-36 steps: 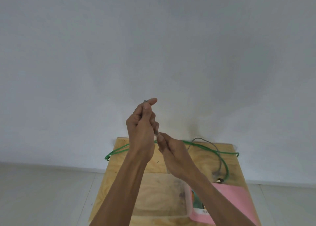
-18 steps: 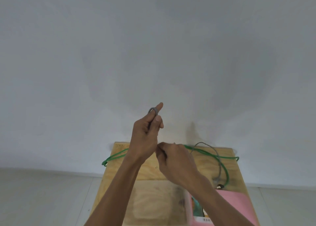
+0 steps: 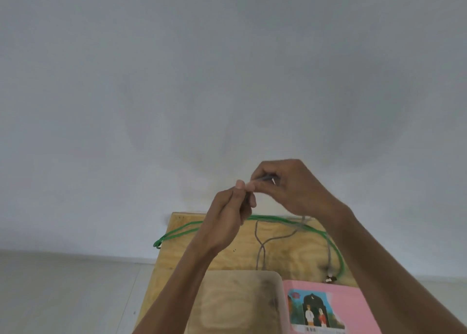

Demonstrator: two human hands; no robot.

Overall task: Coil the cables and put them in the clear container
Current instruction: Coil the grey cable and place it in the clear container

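Between both hands | left hand (image 3: 227,217) and right hand (image 3: 290,187) pinch grey cable (image 3: 260,245) | keep loops even, tension light

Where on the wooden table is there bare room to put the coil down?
Bare wood shows between the green cable, the grey cable and the clear container. The right side is crowded: both cables run there beside the pink book. The container itself looks empty.

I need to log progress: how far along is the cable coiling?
Done: nothing; the clear container looks empty. In hand: left hand and right hand hold the gray cable, raised above the table. Left: the green cable, uncoiled on the wooden table.
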